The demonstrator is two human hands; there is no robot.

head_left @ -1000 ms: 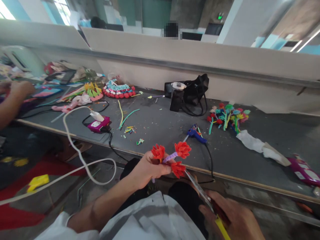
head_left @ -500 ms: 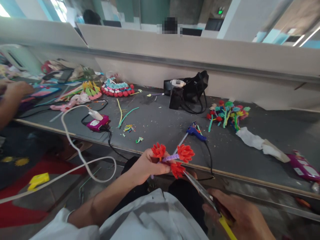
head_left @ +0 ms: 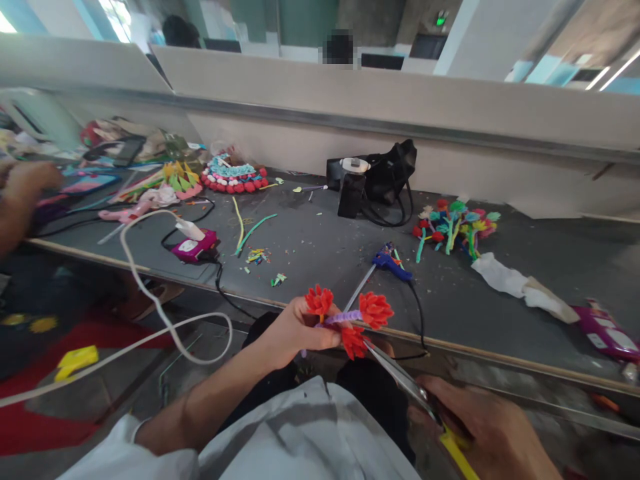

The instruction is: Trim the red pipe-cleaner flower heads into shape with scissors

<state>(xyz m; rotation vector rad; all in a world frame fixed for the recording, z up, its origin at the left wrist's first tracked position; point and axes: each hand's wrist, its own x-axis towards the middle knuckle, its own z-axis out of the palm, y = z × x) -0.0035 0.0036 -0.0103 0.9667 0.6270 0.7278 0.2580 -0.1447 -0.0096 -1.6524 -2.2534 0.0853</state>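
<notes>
Over my lap near the table's front edge, my left hand (head_left: 295, 333) pinches a fuzzy pipe-cleaner flower (head_left: 376, 310) with a purple stem and several red heads. One red head (head_left: 319, 300) rises above the fingers and another (head_left: 354, 342) hangs just below the stem. At lower right my right hand (head_left: 485, 420) is closed around scissors (head_left: 400, 377) with yellow on the handle. The blade tips touch or nearly touch the lowest red head. Part of the stem is hidden behind my left fingers.
On the dark table (head_left: 300, 287) lie a blue glue gun (head_left: 393, 262), a purple power strip (head_left: 196, 247) with a white cable, and colourful flowers (head_left: 457, 227). A black bag (head_left: 395, 173) stands at the back. A co-worker's hand (head_left: 33, 180) is at far left.
The right-hand red head has shifted slightly right and down. The scissor tips stay by the lowest head, and my right hand has barely moved.
</notes>
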